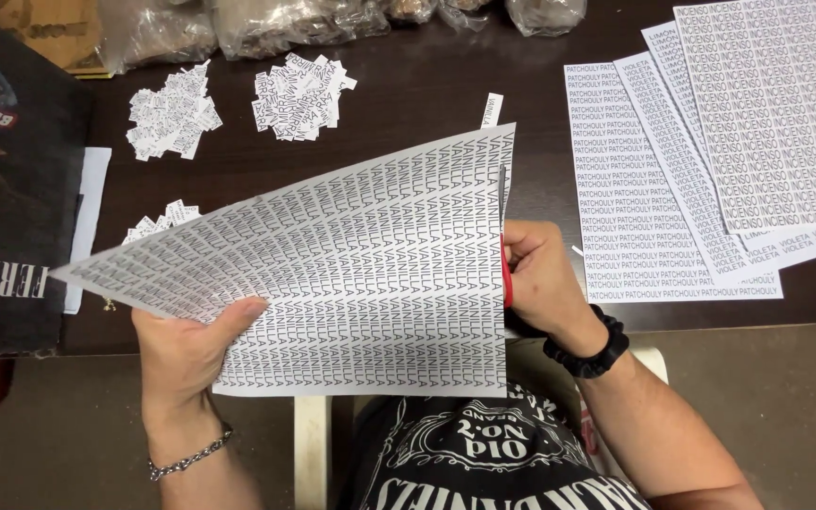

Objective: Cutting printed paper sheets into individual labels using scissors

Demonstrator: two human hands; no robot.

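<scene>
Far left, a dark printed bag [7,189] lies on the dark table [408,113], with small heaps of cut paper slips [174,110] behind and clear plastic bags [257,24] along the back edge. Left hand [186,354] pinches the lower left edge of the printed label sheet [351,274], thumb on top, holding it up off the table, fanned toward the camera. Right hand [540,274] is closed round red-handled scissors [503,236] — blade runs up along the sheet's right edge, a thin cut strip [491,109] poking up beyond. Step, as I judge it: trimming a strip off the right margin, cut mid-way. Next move likely calls for keeping the sheet taut and the blade tracking straight between the printed columns — easy to drift. Far right, more printed sheets [710,151] lie overlapped flat on the table, apart from both hands.
</scene>
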